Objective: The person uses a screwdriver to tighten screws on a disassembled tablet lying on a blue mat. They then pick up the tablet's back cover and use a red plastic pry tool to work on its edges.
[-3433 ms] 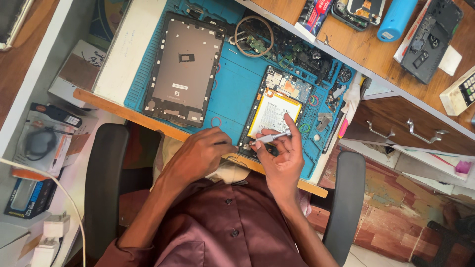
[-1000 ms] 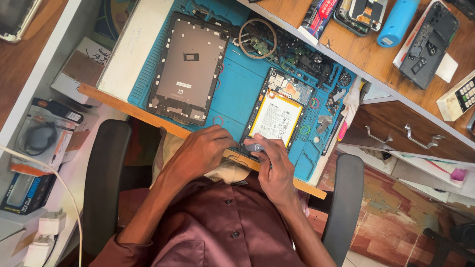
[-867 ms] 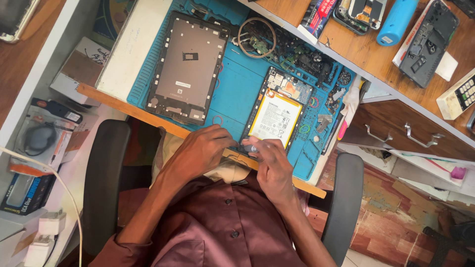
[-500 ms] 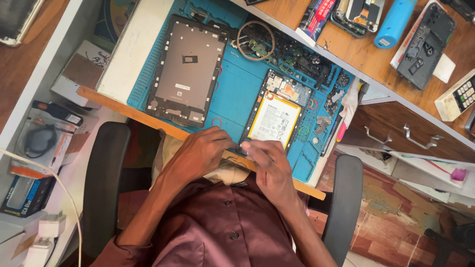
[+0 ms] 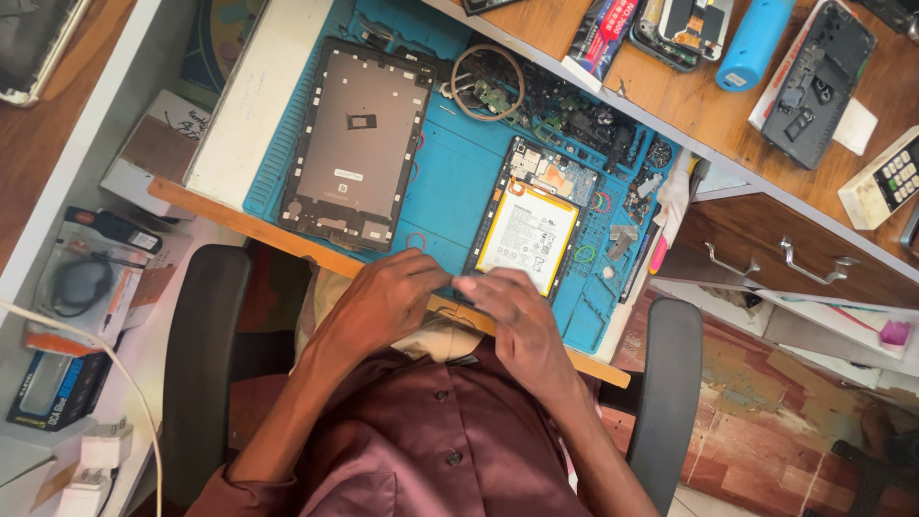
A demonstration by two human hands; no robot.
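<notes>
At the near edge of a blue repair mat, the left hand and right hand meet fingertip to fingertip, loosely curled; any grip is hidden. An opened tablet, battery exposed, lies just beyond them.

A wooden desk carries a blue repair mat and a blue cylinder.
</notes>
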